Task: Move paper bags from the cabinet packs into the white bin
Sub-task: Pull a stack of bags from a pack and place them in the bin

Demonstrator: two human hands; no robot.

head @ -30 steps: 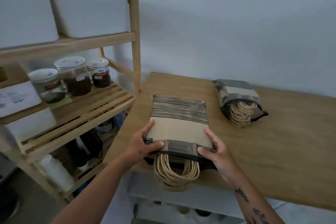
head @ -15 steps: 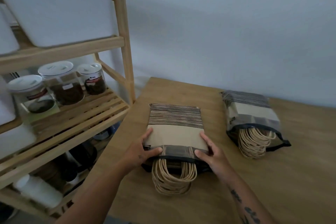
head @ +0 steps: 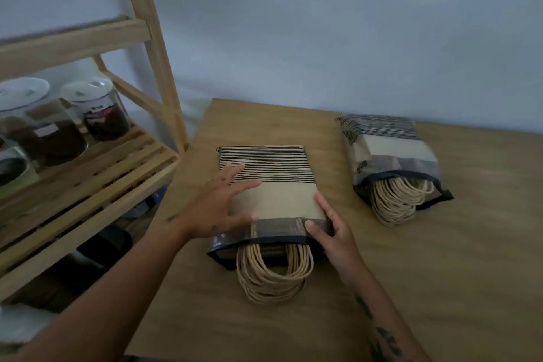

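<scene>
Flat on the bench [head: 455, 273], near pack [head: 273, 197] of paper bags in clear wrap, striped end away, twine handles [head: 273, 279] spilling from open mouth. Right of it, well apart, far pack [head: 390, 153], same pose.

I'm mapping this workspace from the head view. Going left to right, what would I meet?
large lidded jar → smaller lidded jar → shelf's upright post → near pack of paper bags → second pack of paper bags
</scene>
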